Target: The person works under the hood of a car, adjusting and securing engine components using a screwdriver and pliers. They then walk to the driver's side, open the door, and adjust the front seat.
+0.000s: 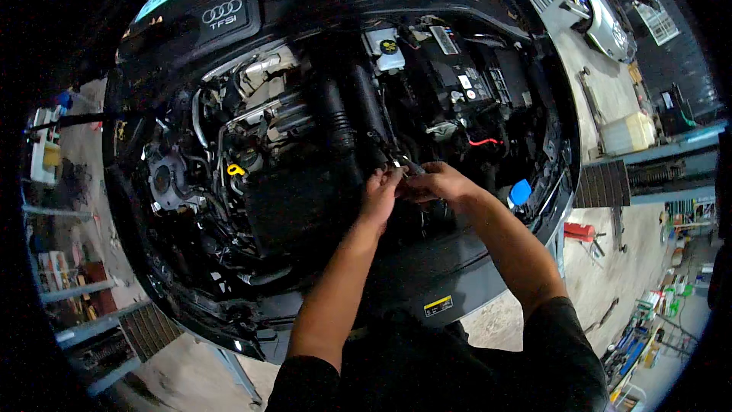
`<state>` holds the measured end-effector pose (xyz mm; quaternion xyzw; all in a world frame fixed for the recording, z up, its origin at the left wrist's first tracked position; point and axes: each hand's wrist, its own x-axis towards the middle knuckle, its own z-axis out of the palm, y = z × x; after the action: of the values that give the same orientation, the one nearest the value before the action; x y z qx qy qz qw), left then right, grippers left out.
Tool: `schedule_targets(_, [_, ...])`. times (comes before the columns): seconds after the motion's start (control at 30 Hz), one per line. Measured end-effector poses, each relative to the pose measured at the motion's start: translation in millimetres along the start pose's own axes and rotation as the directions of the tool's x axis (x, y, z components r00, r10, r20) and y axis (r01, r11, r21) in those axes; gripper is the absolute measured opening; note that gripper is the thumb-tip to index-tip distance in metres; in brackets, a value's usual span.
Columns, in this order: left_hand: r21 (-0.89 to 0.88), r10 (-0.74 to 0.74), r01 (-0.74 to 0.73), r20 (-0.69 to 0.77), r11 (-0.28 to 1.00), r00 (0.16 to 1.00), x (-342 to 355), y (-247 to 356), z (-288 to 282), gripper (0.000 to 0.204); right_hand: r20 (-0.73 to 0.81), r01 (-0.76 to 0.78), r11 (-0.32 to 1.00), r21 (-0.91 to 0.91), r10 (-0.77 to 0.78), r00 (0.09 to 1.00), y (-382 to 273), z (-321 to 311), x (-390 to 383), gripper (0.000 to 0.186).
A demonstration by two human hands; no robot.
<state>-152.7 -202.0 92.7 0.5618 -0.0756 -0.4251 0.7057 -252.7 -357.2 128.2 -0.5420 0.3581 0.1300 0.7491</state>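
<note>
Both hands are working deep in the open engine bay: the left hand (379, 192) and right hand (436, 181) are pinching a small metal clamp (402, 162) on the ribbed black intake hose (370, 118), fingers closed around it; the hose is still fitted, the job looking early.

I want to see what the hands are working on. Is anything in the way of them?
Nothing visible blocks them. The left hand and right hand already meet on a small metal clamp or connector beside the black intake hose.

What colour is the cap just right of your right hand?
Blue. The cap shows best in the head view, near the engine bay's right edge.
</note>
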Motion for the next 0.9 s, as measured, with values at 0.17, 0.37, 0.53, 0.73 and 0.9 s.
schedule_targets(0.17, [-0.270,-0.119,0.094,-0.076,0.958,0.990,26,-26,-5,0.024,-0.055,-0.017,0.994,-0.107,0.011,0.998,-34,15,4,0.038])
schedule_targets(0.37, [-0.220,-0.296,0.284,-0.023,0.933,0.955,34,8,5,0.033,-0.128,0.007,0.859,-0.512,-0.085,0.988,-30,18,0,0.032])
schedule_targets(0.53, [-0.088,-0.217,0.210,-0.091,0.974,0.972,42,-12,-5,0.047,-0.132,-0.004,0.837,-0.547,-0.081,0.988,-27,16,4,0.030])
schedule_targets(0.73, [-0.086,-0.261,0.247,-0.241,0.965,0.935,42,-3,6,0.056,-0.050,0.005,0.895,-0.445,-0.031,0.998,-41,5,16,0.034])
schedule_targets(0.9, [-0.316,-0.293,0.248,-0.104,0.916,0.950,53,-8,-4,0.056,0.028,0.086,0.825,-0.559,-0.085,0.996,-35,-8,41,0.039])
